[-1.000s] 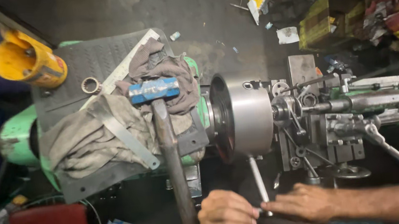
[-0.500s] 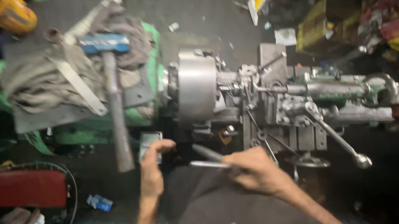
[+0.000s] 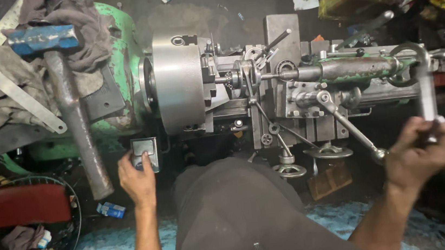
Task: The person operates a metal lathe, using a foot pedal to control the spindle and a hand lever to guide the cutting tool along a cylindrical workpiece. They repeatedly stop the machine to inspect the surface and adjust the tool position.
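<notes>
I look down on a metal lathe with a large steel chuck (image 3: 179, 83) and a green tailstock (image 3: 355, 67). My left hand (image 3: 136, 178) reaches up to a small grey switch box (image 3: 145, 153) on the lathe's front, thumb on its face. My right hand (image 3: 420, 152) is closed around the shiny handle (image 3: 427, 101) of the tailstock handwheel at the far right. A thin rod runs from the chuck jaws toward the tailstock. My dark trousers fill the lower middle.
A blue-headed sledgehammer (image 3: 71, 109), a steel ruler (image 3: 12, 91) and grey rags lie on the green headstock (image 3: 119, 69). A red box (image 3: 26, 205) sits on the blue floor at left. Carriage levers and handwheels (image 3: 334, 152) stick out toward me. Cartons and scraps lie behind.
The view has swung right and closer to the lathe. My left hand stayed at the switch box. My right hand left the thin tool near my lap and took the tailstock handle.
</notes>
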A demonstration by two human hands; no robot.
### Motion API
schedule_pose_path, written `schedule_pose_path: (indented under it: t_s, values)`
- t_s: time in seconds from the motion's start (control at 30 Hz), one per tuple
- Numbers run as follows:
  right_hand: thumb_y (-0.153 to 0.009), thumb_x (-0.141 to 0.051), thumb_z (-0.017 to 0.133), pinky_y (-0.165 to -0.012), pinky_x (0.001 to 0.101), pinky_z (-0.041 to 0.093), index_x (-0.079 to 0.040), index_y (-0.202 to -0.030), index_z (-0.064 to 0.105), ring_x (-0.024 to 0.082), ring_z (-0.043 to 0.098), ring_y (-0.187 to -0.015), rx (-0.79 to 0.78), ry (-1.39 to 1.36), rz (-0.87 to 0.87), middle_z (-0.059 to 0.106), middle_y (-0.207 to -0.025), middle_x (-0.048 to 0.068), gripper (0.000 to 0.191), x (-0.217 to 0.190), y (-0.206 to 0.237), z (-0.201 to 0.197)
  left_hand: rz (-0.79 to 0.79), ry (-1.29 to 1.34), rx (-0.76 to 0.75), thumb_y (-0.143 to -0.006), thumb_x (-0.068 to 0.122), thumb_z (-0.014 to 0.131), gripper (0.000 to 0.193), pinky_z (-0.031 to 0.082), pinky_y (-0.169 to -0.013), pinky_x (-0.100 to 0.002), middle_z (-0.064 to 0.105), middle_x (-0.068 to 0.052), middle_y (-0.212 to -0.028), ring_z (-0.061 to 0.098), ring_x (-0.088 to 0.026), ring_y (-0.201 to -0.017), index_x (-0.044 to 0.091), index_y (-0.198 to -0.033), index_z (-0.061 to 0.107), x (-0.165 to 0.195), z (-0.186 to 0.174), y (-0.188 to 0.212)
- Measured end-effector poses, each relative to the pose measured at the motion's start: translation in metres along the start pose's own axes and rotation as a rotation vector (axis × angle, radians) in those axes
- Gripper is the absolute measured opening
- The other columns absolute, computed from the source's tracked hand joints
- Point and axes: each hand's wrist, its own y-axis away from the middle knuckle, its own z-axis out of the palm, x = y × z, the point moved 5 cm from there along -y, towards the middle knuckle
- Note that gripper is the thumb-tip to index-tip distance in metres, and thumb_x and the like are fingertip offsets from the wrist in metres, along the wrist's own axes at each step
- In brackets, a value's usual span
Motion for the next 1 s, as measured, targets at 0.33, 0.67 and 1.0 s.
schedule_pose_path:
  t_s: [0.33,0.67,1.0]
  values:
    - [-0.118,0.000,0.061,-0.052,0.0200,0.040,-0.002,-0.113,0.042,0.008,0.056,-0.064,-0.061,-0.306,0.405,0.055,-0.085,0.008,0.019,-0.002,-0.007,0.028,-0.075,0.138,-0.191,-0.074,0.036,0.093,0.079,0.051,-0.100,-0.044,0.066,-0.025,-0.125,0.065,-0.038,-0.115,-0.007,-0.133,0.062,-0.051,0.022,-0.023]
    - [-0.114,-0.003,0.066,-0.052,0.0191,0.031,-0.004,-0.107,0.046,0.004,0.046,-0.060,-0.050,-0.224,0.511,0.050,-0.084,0.001,0.021,-0.039,-0.032,0.038,-0.057,0.148,-0.171,-0.074,0.031,0.096,0.074,0.050,-0.102,-0.045,0.066,-0.025,-0.126,0.064,-0.039,-0.118,-0.006,-0.130,0.064,-0.045,0.023,-0.027]
    - [-0.110,-0.005,0.064,-0.048,0.0191,0.032,-0.006,-0.101,0.045,0.002,0.052,-0.059,-0.099,-0.211,0.536,0.051,-0.074,-0.001,0.021,-0.049,-0.040,0.043,-0.040,0.206,-0.178,-0.076,0.026,0.095,0.072,0.049,-0.104,-0.044,0.065,-0.024,-0.129,0.064,-0.037,-0.119,-0.007,-0.132,0.061,-0.034,0.019,-0.032]
